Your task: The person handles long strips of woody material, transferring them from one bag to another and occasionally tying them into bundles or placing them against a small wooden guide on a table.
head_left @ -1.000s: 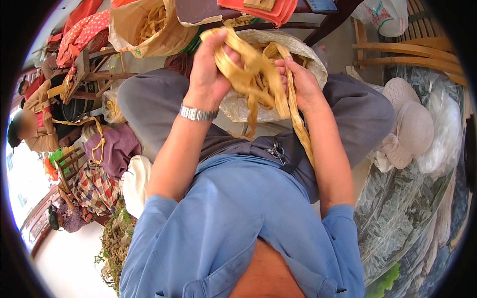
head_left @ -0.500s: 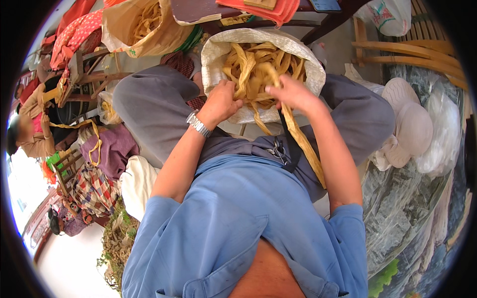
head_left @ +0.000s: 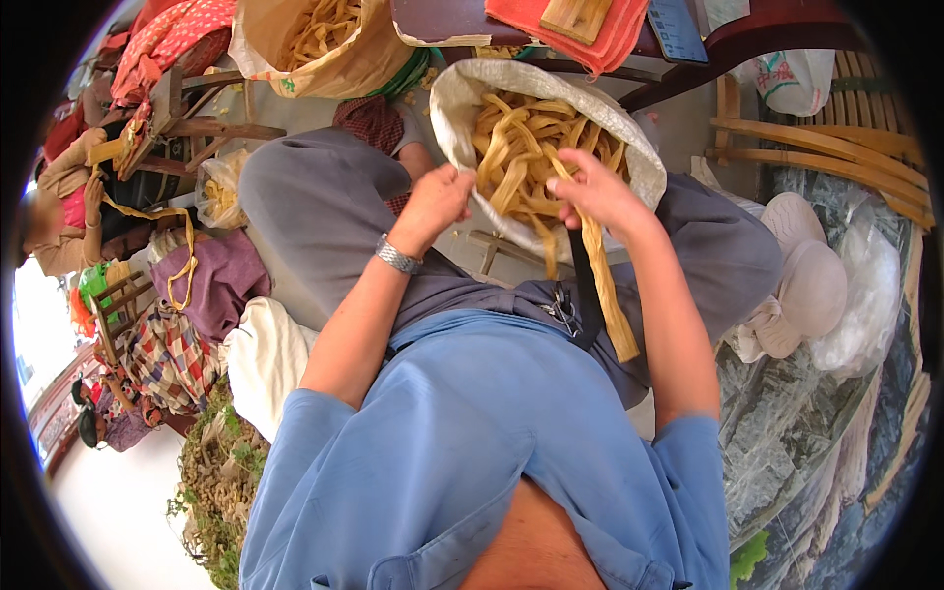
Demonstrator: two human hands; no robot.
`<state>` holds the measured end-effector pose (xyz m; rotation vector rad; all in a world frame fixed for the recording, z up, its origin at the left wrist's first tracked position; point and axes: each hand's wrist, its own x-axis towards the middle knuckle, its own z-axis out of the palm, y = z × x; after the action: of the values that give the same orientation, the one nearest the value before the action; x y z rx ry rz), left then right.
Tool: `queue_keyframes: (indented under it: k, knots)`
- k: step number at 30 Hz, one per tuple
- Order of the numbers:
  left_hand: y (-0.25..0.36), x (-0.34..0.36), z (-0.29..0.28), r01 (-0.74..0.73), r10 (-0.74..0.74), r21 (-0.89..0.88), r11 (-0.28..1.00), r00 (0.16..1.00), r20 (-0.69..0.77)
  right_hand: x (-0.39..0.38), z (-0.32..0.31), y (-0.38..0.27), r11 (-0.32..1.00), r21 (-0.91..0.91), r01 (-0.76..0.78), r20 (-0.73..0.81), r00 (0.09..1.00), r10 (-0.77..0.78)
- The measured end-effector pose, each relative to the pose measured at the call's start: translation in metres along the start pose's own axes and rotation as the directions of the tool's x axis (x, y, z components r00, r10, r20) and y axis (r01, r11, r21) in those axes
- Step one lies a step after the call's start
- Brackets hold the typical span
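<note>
Between my knees stands a white woven sack full of long, flat, yellow-tan dried strips. My left hand, with a metal-banded watch on its wrist, is closed with its fingertips at the sack's left rim; the fingers appear to pinch the rim. Over the sack's near right side, my right hand grips a yellow-tan strip. One part of that strip hangs down over my lap and another runs up toward the sack's mouth. A loose strip end droops over the near rim.
A brown paper-like bag of similar strips stands far left. Ahead is a dark table with red cloths and a phone. A slatted wooden chair and pale hat lie right. Another person sits left, holding a strip.
The sack has shifted right and tilted. My left hand has come away from the strips to the rim. My right hand has moved slightly right with its strip, and the view has shifted a little.
</note>
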<state>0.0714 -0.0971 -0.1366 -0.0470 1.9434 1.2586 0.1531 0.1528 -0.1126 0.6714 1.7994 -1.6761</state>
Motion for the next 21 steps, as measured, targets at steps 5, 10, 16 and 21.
queue_keyframes:
  k: [5, 10, 16, 21]
  knots:
    - [0.062, -0.007, -0.007, -0.289, 0.297, 0.103, 0.952, 0.952, -0.076, -0.026, -0.02, 0.019, 0.94, 0.333, 0.071, -0.186, 0.982, -0.008]
    - [0.055, -0.01, -0.028, -0.393, 0.374, 0.429, 0.813, 0.918, 0.132, -0.02, -0.031, 0.016, 0.928, 0.37, 0.049, -0.306, 0.949, 0.072]
    - [0.097, -0.05, -0.12, -0.46, 0.477, 0.125, 0.879, 0.854, -0.207, 0.011, -0.002, 0.041, 0.999, 0.041, 0.014, -0.281, 0.96, -0.002]
    - [0.075, 0.001, -0.266, -0.371, 0.36, 0.144, 0.918, 0.623, -0.695, -0.006, 0.018, 0.012, 0.628, -0.778, 0.002, -0.317, 0.862, -0.396]
